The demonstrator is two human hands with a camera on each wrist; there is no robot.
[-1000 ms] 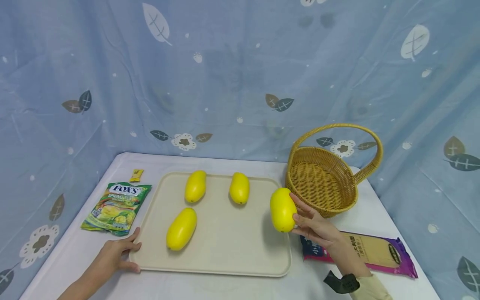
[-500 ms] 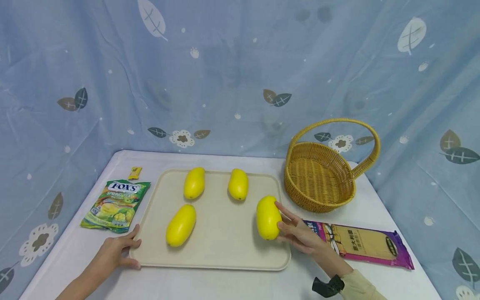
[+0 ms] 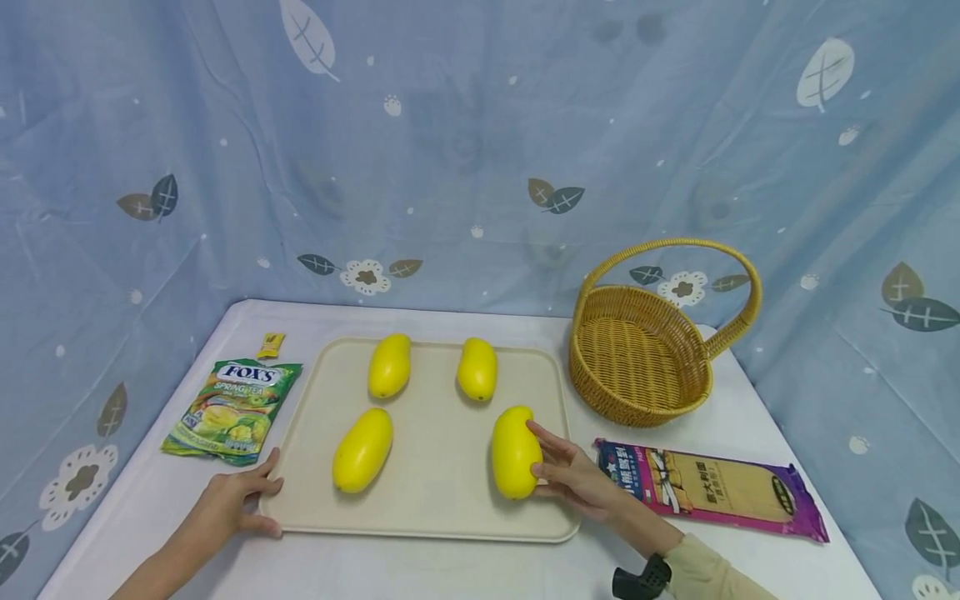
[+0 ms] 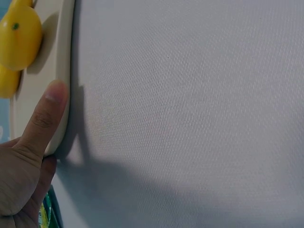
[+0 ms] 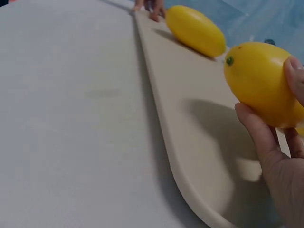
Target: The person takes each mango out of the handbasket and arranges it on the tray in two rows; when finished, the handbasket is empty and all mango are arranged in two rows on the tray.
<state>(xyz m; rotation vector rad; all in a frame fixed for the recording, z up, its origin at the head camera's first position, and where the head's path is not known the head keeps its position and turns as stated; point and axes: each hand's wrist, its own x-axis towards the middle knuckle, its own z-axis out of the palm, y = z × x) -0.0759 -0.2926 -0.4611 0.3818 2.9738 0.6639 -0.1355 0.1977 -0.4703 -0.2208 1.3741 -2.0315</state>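
Observation:
My right hand (image 3: 573,479) holds a yellow mango (image 3: 515,454) between thumb and fingers, low over the right part of a beige tray (image 3: 442,500). In the right wrist view the held mango (image 5: 261,83) shows a green stem end, and its shadow falls on the tray apart from it. At the tray's front left corner, my left hand (image 3: 232,504) grips the rim; the left wrist view shows the thumb (image 4: 47,111) against the edge. Three more mangoes lie on the tray: front left (image 3: 363,450), back left (image 3: 390,367) and back middle (image 3: 477,369).
A wicker basket (image 3: 581,385) with a tall handle stands behind the tray's right side. A pasta packet (image 3: 720,492) lies at the right. Left of the tray are a green Fox's candy bag (image 3: 236,408) and a small yellow sweet (image 3: 271,345). A blue patterned curtain (image 3: 465,158) hangs behind.
My right hand has carried the mango left and lower, from near the basket to above the tray's right part. The left hand keeps its place on the tray's corner.

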